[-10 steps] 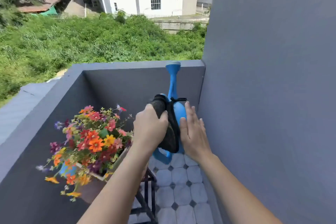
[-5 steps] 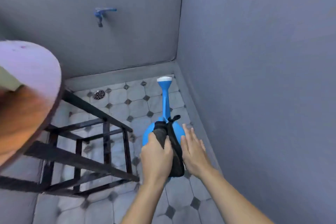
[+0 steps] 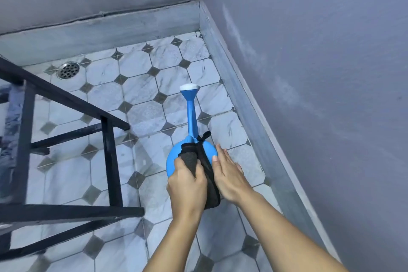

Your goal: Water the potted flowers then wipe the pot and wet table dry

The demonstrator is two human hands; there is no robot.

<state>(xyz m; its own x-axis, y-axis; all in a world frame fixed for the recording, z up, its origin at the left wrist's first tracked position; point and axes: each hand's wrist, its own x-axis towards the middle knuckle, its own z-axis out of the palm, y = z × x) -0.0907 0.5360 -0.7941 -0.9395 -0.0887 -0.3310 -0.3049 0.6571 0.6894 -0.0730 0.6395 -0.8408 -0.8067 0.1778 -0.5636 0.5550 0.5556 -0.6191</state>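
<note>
The round-bodied blue plastic watering can (image 3: 191,139) hangs above the tiled floor (image 3: 143,104), spout pointing straight away from the person. The left hand (image 3: 187,180) grips its handle and a dark grey cloth (image 3: 205,172); the open right hand (image 3: 228,173) rests flat beside the can.

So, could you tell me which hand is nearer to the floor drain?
Left. The left hand grips the dark cloth on the drain's side; the right hand lies beyond, toward the wall.

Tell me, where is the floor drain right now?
The floor drain sits at the head view's upper left, in the tiled floor near the back wall, just beyond the black metal stand.
</note>
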